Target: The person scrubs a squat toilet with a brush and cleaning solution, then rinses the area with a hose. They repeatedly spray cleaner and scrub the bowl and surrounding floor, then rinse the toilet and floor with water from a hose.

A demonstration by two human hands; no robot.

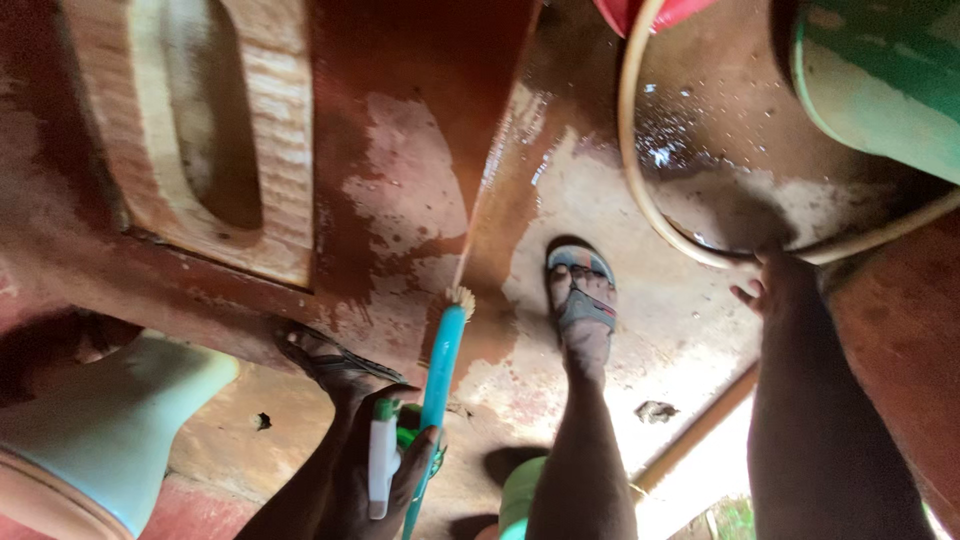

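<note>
My left hand (352,478) is low in the view, closed around a white spray bottle with green parts (383,455) and the handle of a teal brush (440,375). The brush's pale bristles (461,298) touch the wet reddish floor next to a raised step. My right hand (768,284) grips a beige hose (634,150) that loops across the floor at the upper right. My feet are in sandals: one (583,300) on the wet concrete in the middle, the other (335,365) near the step's edge.
A squat toilet pan (285,140) is set into the raised platform at upper left. A green bucket (880,80) stands at the top right, beside a red container (650,10). A pale green vessel (110,430) sits at lower left.
</note>
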